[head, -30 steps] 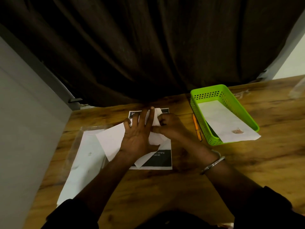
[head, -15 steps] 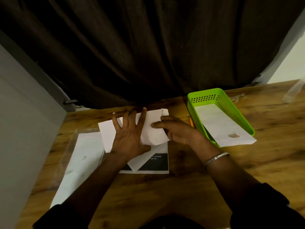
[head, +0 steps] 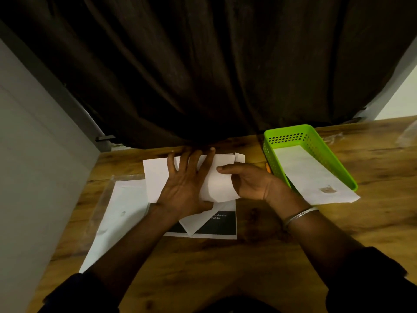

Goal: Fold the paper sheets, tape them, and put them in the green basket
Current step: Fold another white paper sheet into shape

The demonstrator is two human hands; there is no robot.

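Just left of the green basket (head: 316, 141), the paper sheet (head: 216, 184) lies half folded: left hand (head: 185, 190) flat, fingers spread, pressing; right hand (head: 250, 184) pinching the flap. If pressure slips, the crease may go crooked.

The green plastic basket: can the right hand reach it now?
Probably yes: the right hand lies just beside the green plastic basket, nothing between them, but it holds the white paper sheet.

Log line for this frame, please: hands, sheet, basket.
left hand: flat, pressing white sheet | right hand: curling sheet's right flap over | green basket: one folded sheet inside, overhanging near rim | tape: unseen
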